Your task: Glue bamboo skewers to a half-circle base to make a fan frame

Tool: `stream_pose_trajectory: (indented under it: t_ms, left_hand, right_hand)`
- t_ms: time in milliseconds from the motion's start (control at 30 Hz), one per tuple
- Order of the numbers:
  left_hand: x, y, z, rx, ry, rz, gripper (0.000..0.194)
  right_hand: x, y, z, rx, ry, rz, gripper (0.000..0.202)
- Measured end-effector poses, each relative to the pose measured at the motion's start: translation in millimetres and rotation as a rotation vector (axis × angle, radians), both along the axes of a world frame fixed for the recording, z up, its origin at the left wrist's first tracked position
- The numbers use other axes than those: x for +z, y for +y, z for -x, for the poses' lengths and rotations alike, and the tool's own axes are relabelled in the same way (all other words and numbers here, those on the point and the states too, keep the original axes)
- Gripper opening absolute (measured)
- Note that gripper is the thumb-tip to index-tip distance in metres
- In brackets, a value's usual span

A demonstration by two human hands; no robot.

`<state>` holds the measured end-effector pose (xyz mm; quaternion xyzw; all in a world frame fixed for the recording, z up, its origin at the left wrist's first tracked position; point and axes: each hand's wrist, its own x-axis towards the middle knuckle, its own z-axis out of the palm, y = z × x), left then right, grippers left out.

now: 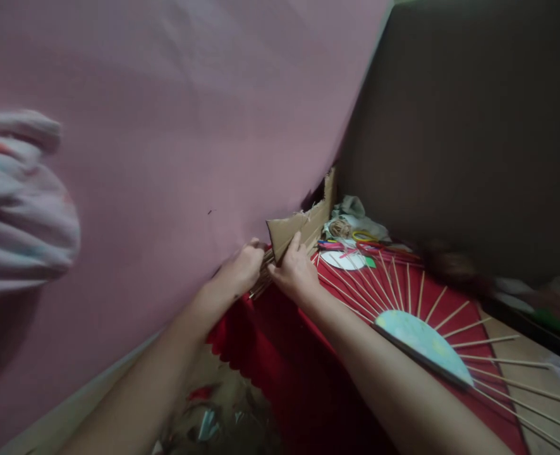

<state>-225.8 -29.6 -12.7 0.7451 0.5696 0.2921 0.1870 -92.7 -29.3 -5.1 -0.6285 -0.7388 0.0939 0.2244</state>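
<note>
The hands [249,265] touch thin sticks [263,282] and cardboard [281,234] beside a pink wall [166,158].

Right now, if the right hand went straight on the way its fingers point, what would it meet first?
Most likely the brown cardboard, which the right hand seems to be touching; the exact depth is unclear from this single view.

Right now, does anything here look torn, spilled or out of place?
Yes. The cardboard by the right hand has a ragged upper edge, as if torn rather than cut. Small scraps also lie scattered on the floor beside the red covering, looking like litter, though too blurred to identify.
</note>
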Motion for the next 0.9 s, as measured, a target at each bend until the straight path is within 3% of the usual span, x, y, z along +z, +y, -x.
stream_pose_trajectory:
  t_ms: [200, 300, 400, 567, 733, 900]
  left_hand:
    - [-32.8, -43, 29, 0.119, 0.153, -0.259, 0.024]
    - [-37.5, -59, 26, 0.146, 0.246, -0.449, 0.023]
    - [-28.4, -68, 11, 0.108, 0.257, -0.575, 0.021]
    - [0.6, -63, -26, -0.039, 0.175, -0.712, 0.023]
    - [21.4, -46, -66, -0.14, -0.016, -0.526, 0.022]
    - [35.0, -33, -122, -0.217, -0.063, -0.35, 0.013]
  right_hand:
    - [-2.0, 1, -7, 0.052, -0.016, 0.061, 0.094]
    - [-1.4, -2, -14, 0.102, -0.017, 0.063, 0.085]
    - [2.1, -11, -19, 0.138, -0.026, 0.037, 0.079]
    - [10.7, -43, -33, 0.184, -0.065, -0.002, 0.059]
    - [12.6, -98, -76, 0.283, -0.113, -0.035, 0.036]
    - [4.0, -136, -135, 0.221, -0.11, 0.004, 0.023]
